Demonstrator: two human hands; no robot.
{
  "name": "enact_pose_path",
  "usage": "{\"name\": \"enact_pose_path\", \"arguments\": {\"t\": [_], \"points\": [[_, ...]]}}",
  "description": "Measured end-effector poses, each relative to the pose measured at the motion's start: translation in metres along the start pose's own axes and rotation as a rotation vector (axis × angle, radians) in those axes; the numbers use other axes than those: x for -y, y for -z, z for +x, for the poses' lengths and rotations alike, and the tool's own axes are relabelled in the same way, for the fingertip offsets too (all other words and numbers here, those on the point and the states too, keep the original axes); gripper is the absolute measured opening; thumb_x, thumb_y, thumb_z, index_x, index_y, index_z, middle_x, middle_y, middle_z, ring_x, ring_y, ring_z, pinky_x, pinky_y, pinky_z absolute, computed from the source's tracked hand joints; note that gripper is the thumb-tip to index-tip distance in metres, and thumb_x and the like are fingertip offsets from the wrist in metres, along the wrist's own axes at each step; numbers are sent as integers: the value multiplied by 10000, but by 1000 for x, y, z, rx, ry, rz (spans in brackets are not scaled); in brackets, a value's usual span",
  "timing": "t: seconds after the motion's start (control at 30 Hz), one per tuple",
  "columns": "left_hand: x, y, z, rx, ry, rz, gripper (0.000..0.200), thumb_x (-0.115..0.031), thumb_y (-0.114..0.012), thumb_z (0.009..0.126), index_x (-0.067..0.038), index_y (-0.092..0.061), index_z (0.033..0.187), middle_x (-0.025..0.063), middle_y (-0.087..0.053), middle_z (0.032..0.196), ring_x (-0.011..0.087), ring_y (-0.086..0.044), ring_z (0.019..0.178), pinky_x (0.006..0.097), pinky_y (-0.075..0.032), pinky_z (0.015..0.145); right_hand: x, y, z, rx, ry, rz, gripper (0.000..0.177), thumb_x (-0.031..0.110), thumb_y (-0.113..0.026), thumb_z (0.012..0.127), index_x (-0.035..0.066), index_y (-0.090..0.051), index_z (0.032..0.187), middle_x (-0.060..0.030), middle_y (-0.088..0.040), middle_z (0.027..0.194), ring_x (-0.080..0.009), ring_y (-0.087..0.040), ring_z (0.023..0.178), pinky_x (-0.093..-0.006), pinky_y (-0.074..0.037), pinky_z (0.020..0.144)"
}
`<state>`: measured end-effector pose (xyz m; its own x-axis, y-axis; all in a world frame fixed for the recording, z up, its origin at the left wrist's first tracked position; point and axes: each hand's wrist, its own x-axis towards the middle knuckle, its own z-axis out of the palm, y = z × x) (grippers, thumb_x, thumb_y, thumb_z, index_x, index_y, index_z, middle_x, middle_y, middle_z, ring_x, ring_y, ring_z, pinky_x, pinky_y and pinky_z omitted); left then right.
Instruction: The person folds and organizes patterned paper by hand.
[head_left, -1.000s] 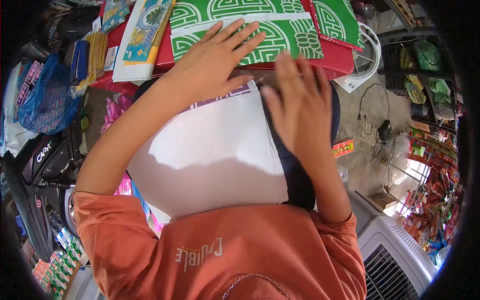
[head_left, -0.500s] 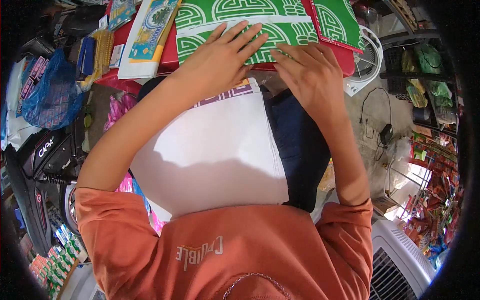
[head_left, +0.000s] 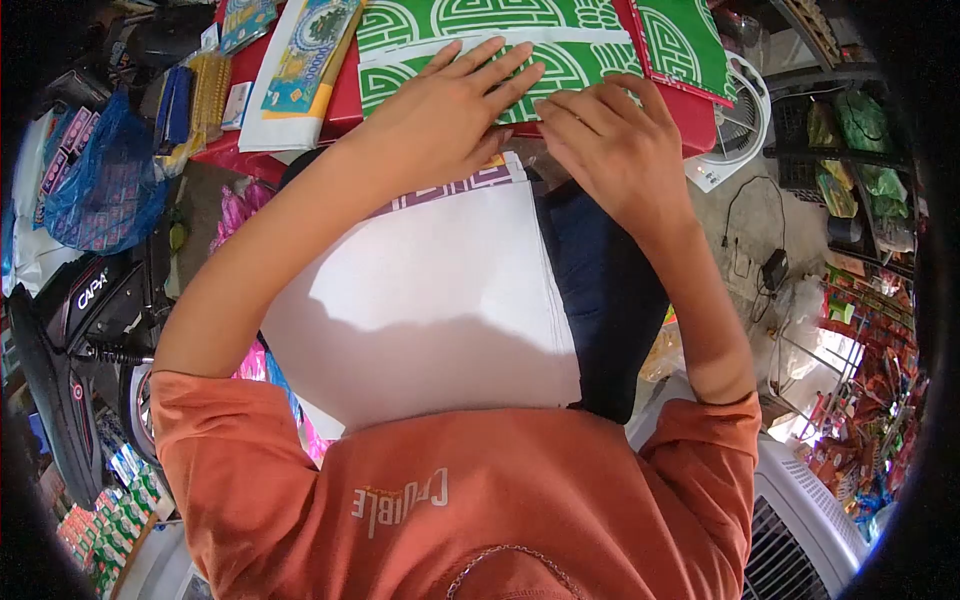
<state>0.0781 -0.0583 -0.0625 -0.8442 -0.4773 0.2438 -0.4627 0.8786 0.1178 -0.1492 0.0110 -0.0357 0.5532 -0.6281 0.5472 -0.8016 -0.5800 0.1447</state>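
Note:
A sheet of green paper with a white pattern (head_left: pixel 560 70) lies on the red table, a white strip running along it. My left hand (head_left: pixel 450 105) rests flat on this sheet with its fingers spread. At the sheet's near edge, my right hand (head_left: pixel 620 145) has its fingers bent and closed on the paper; its thumb is partly hidden. A stack of white sheets (head_left: pixel 430 300) lies across my lap, purple pattern showing at its far end beneath my left wrist.
On the red table (head_left: pixel 690 125) are a second green piece with a red edge (head_left: pixel 685 45) and a white-and-yellow packet (head_left: pixel 305 80) on the left. A white fan (head_left: pixel 735 120) stands right of the table. A blue plastic bag (head_left: pixel 105 190) hangs left.
My right hand's fingers have curled further at the paper's near edge, with the fingertips slightly left. My left hand stays flat on the sheet. The whole view has shifted slightly.

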Motion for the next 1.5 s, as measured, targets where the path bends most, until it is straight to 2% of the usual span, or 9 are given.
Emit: {"name": "enact_pose_path", "arguments": {"t": [0.13, 0.33, 0.63, 1.1, 1.2, 1.4, 1.5], "points": [[0, 1, 1, -3, -16, -16, 712, -311, -653, 995, -75, -368, 1604, 196, -380, 1640, 392, -370, 1506, 534, -277, 1253, 5, -5, 1, 11, 45, -100, 136, 182, -705, 745, 113, -658, 852, 11, -622, 893, -186, -653, 937, -393, -522, 919], [2, 1, 0, -14, -16, -29, 693, -301, -645, 1000, -82, -377, 1601, 194, -392, 1634, 392, -384, 1498, 530, -286, 1250, 5, -4, 2, -5, 83, -49, 85, 147, -686, 717, 117, -631, 775, 0, -576, 844, -175, -631, 885, -345, -537, 800], [6, -5, 0, -43, -9, -22, 668, -256, -654, 991, -103, -404, 1591, 169, -415, 1626, 367, -405, 1490, 530, -304, 1242, 6, -8, 6, 8, 103, -26, 92, 140, -671, 716, 113, -596, 762, -3, -553, 838, -178, -610, 840, -336, -528, 747], [0, -6, 2, -34, 9, 50, 662, -291, -639, 996, -52, -414, 1571, 176, -425, 1617, 357, -399, 1494, 520, -309, 1237, 4, -8, 7, -73, 49, 22, 91, 133, -676, 743, 99, -614, 801, -6, -596, 878, -196, -631, 881, -348, -527, 766], [-1, 5, 4, 31, 14, 45, 674, -298, -649, 987, -40, -419, 1566, 171, -436, 1610, 353, -394, 1498, 512, -285, 1251, 4, -7, 3, -40, 46, 50, 88, 127, -673, 742, 92, -620, 802, -11, -610, 893, -202, -637, 880, -351, -537, 770], [-26, 6, 6, 34, -17, 393, 756, -297, -690, 917, 34, -423, 1541, 164, -452, 1603, 291, -387, 1513, 497, -224, 1280, 4, -11, 4, -30, 75, 76, 95, 113, -668, 723, 75, -608, 786, -36, -593, 866, -212, -639, 879, -361, -554, 789], [-27, 4, -1, 32, -1, 405, 755, -258, -672, 895, 53, -420, 1536, 169, -454, 1601, 270, -381, 1519, 495, -226, 1282, 5, -9, 5, -8, 88, 101, 99, 110, -668, 717, 69, -604, 781, -38, -582, 854, -217, -634, 876, -360, -557, 798]]}}
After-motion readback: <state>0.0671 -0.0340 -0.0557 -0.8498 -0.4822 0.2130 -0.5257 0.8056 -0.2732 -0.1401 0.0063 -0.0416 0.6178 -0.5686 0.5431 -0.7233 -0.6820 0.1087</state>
